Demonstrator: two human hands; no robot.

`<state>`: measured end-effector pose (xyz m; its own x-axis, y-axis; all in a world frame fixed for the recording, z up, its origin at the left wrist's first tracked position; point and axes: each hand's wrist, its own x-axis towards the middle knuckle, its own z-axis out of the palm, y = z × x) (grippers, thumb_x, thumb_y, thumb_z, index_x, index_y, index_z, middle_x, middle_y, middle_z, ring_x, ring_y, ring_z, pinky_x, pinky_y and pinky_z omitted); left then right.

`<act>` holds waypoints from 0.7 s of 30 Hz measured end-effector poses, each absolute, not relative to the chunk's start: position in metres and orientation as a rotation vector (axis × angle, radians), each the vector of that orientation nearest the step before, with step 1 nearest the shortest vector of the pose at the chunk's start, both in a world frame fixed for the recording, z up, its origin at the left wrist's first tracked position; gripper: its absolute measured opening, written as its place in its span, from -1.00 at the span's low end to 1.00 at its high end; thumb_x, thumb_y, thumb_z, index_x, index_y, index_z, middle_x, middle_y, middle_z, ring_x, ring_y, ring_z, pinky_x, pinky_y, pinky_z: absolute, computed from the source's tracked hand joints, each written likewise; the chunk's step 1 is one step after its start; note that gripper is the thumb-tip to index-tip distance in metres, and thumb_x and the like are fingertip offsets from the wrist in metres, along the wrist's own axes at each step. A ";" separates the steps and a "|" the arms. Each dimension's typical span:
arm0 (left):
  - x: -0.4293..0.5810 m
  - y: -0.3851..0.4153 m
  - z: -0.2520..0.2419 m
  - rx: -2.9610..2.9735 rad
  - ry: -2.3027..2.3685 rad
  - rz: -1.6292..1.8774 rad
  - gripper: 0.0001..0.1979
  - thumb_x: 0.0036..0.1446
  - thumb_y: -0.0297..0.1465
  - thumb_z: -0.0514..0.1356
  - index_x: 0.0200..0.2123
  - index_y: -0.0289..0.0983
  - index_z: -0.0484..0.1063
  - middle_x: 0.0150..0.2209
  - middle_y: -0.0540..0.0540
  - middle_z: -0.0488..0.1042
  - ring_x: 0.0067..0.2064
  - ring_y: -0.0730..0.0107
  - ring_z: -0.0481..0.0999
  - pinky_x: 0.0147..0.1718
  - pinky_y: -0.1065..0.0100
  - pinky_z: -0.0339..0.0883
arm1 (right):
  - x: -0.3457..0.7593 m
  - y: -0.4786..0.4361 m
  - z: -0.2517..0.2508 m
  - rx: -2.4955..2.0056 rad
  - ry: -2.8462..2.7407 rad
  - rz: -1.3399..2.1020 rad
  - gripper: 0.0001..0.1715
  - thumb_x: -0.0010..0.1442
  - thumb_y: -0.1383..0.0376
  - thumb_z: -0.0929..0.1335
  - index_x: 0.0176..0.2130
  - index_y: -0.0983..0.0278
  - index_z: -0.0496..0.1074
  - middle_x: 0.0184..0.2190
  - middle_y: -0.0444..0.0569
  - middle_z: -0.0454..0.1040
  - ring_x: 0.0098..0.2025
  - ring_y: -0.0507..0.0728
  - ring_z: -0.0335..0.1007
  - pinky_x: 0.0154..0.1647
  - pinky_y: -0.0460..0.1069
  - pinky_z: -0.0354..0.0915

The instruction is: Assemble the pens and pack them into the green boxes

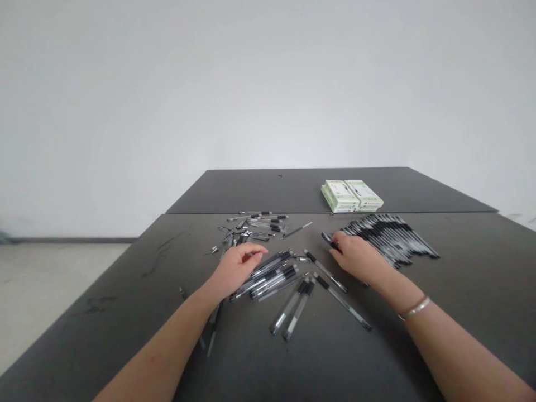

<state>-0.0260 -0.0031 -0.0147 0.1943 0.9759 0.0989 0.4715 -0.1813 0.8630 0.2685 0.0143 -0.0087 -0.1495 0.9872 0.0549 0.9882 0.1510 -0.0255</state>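
Observation:
My right hand [355, 255] is closed around a black pen [328, 240], whose dark end sticks out past the fingers to the left. It is beside the left edge of a row of assembled black pens [389, 234]. My left hand [237, 268] hovers at the left of a bundle of clear pen barrels with black grips [274, 278]. Its index finger and thumb are apart, with nothing visible between them. Behind it lies a heap of small parts, seemingly clips and caps [240, 233]. Part of the bundle is hidden under the left hand.
Loose pen barrels [341, 301] lie in the middle of the dark table [326, 368], and a few more are beside my left forearm. Thin refills and barrels [263, 223] are scattered farther back. Green and white boxes [352, 195] are stacked across the table seam.

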 end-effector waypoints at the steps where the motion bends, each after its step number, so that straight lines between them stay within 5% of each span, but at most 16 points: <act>1: -0.026 -0.003 -0.014 1.761 1.370 0.897 -0.74 0.11 -0.33 0.13 -0.24 -0.30 0.57 -0.70 0.08 0.32 -0.62 0.45 0.32 -0.56 0.43 0.21 | 0.269 0.014 -0.009 -2.033 -2.337 -0.030 -0.81 0.23 0.31 0.29 -0.17 0.38 0.38 -0.26 0.20 0.57 -0.20 0.27 0.53 -0.30 0.00 0.24; 12: -0.028 0.002 -0.015 1.837 1.376 0.897 -0.78 0.10 -0.36 0.15 -0.27 -0.30 0.56 -0.23 -0.12 0.60 -0.22 0.28 0.54 -0.18 0.30 0.37 | 0.274 0.018 -0.014 -2.128 -2.371 -0.159 -0.86 0.26 0.36 0.28 -0.21 0.40 0.38 -0.25 0.22 0.54 -0.15 0.29 0.52 -0.19 0.03 0.28; 21: -0.032 0.002 -0.019 2.013 1.325 0.766 -0.81 0.10 -0.38 0.16 -0.30 -0.29 0.56 -0.31 -0.09 0.50 -0.33 0.36 0.46 -0.32 0.36 0.30 | 0.280 0.021 -0.016 -2.174 -2.322 -0.211 -0.80 0.27 0.33 0.29 -0.16 0.44 0.36 -0.21 0.28 0.52 -0.12 0.33 0.51 -0.16 0.07 0.30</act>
<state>-0.0321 0.0024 -0.0186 0.3345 0.9324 0.1370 0.5841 -0.3192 0.7463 0.2798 0.0215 -0.0157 -0.0694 0.9960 0.0565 0.9899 0.0617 0.1276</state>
